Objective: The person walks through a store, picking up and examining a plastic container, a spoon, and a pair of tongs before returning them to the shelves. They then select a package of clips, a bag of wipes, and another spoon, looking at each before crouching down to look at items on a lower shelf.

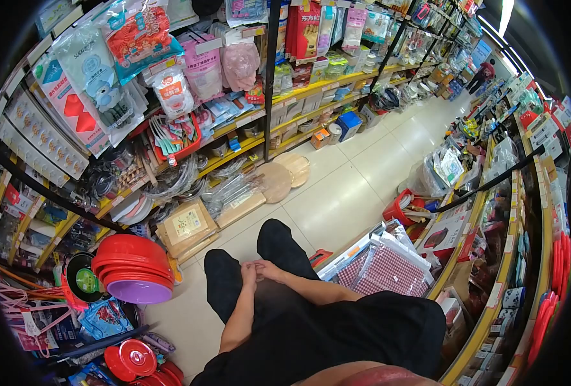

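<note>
Both of my hands rest together between my dark-clothed knees, in the middle of the view. My left hand (249,271) touches my right hand (267,270), and the fingers of both are folded against each other. Whether anything small lies between them is too small to make out. Black trousers (224,280) are right beside the hands, and the tiled floor (317,206) shows beyond the knees.
Wooden boards (186,225) lean at the left shelf's foot. Red basins (131,264) and a black pan (85,276) stand at lower left. Checked cloth packs (391,267) lie right of me. Packed shelves line both sides; a person (481,77) is far down the aisle.
</note>
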Motion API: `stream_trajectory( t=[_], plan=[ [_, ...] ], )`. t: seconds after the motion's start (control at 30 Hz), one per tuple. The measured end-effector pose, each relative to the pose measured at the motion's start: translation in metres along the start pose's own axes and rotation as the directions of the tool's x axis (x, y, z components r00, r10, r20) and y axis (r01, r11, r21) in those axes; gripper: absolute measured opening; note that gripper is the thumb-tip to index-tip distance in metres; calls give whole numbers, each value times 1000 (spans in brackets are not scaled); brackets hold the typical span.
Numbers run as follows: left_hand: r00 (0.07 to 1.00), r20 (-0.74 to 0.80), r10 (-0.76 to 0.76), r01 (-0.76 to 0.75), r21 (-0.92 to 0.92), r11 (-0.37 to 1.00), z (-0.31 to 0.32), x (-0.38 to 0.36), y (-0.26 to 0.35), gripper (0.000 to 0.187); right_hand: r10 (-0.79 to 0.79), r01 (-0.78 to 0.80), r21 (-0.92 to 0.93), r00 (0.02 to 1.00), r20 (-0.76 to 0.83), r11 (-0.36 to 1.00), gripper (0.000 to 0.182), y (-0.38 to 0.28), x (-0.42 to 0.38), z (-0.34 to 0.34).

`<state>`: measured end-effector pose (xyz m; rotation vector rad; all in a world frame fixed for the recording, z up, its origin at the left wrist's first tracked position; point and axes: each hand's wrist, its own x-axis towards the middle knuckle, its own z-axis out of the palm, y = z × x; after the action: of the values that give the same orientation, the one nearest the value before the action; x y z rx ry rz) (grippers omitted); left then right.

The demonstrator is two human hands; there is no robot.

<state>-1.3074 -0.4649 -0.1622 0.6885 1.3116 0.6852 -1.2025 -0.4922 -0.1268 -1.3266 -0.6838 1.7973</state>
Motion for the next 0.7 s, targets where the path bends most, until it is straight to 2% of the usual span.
stream_trajectory(
  t=[0.13, 0.7],
  plan=[
    [1000, -12, 17, -16, 46, 999, -4, 10, -12, 13, 62, -62, -19, 998, 14, 998, 38, -7, -4, 0],
    [999, -42, 11, -7, 90, 996, -10, 23, -26, 15, 38, -37, -50, 999, 9, 998, 36, -10, -6, 2]
  ],
)
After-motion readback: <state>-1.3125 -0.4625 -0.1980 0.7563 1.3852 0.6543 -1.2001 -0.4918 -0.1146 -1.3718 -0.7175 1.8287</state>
